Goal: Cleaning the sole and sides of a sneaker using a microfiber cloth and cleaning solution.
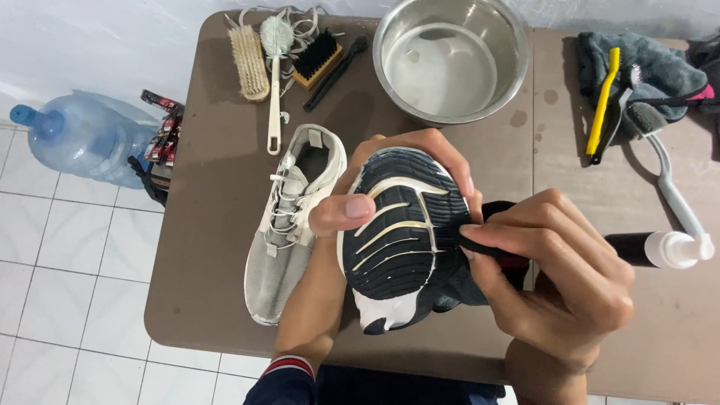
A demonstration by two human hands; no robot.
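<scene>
Dark shoe (401, 240), sole up, sits over the table (202, 247) edge, left hand (360, 202) wrapped tight round its toe. Right hand (555, 270) pinches a black brush (487, 247) against the sole. Beyond lie a white sneaker (289, 225), then a steel bowl (450, 56).

Brown table (210, 247) on white tiled floor (67, 300), white wall (97, 45)

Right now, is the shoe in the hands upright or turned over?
Turned over: the shoe shows its dark grooved sole to the camera, held by the left hand.
</scene>
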